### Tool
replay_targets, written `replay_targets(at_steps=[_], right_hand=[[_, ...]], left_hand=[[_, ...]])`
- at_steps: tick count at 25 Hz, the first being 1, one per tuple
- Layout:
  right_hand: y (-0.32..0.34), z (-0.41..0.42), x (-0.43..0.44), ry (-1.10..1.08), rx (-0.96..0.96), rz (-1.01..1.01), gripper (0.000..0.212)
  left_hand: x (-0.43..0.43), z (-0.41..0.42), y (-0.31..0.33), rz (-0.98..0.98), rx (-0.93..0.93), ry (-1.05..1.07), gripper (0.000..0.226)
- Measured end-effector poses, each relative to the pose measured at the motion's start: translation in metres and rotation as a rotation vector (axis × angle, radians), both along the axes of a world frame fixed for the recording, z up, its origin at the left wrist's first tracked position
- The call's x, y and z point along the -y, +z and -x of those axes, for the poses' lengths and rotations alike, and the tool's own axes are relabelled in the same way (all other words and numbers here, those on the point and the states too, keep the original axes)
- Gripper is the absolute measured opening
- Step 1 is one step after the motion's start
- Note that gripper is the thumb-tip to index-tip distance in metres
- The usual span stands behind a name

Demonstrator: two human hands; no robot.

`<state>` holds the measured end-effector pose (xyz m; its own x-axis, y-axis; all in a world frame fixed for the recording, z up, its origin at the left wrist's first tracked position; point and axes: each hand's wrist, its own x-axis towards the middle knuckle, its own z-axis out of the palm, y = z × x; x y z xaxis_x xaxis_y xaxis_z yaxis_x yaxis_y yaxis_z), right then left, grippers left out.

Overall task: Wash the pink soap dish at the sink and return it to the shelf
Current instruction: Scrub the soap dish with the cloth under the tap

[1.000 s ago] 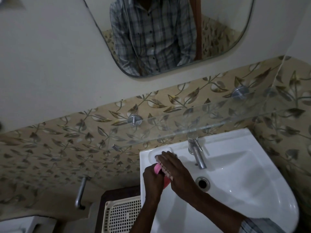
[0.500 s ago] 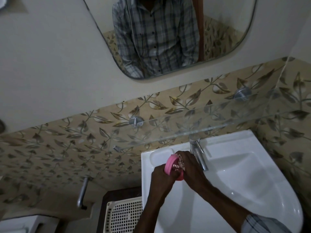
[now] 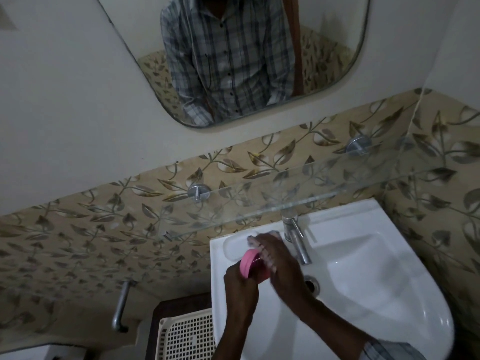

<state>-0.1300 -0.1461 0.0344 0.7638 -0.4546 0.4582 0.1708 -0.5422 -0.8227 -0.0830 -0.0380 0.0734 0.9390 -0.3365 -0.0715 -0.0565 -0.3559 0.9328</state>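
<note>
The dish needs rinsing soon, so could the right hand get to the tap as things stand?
Probably yes. The right hand is rubbing the pink soap dish just beside the tap, with nothing between them; it need only leave the dish to the left hand.

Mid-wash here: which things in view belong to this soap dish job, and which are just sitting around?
Part of the job:
pink soap dish, held in left hand
right hand, rubbing the dish
white sink
tap
glass shelf, nothing visible on it

Just lying about:
mirror
perforated cream basket
metal pipe on wall
</note>
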Motion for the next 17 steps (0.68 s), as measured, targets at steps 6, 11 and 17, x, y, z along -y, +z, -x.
replay_targets(at_steps=[6, 11, 17], right_hand=[[-0.004, 0.005, -0.007, 0.090, 0.056, 0.102, 0.060], [-0.010, -0.009, 0.016, 0.040, -0.204, -0.283, 0.061], [-0.007, -0.017, 0.014, 0.006, 0.012, 0.227, 0.037]], left_hand=[[-0.007, 0.006, -0.002, 0.035, 0.005, 0.036, 0.040], [-0.008, 0.023, 0.001, 0.139, -0.025, 0.066, 0.020], [0.005, -0.011, 0.015, -0.258, -0.250, -0.210, 0.032]])
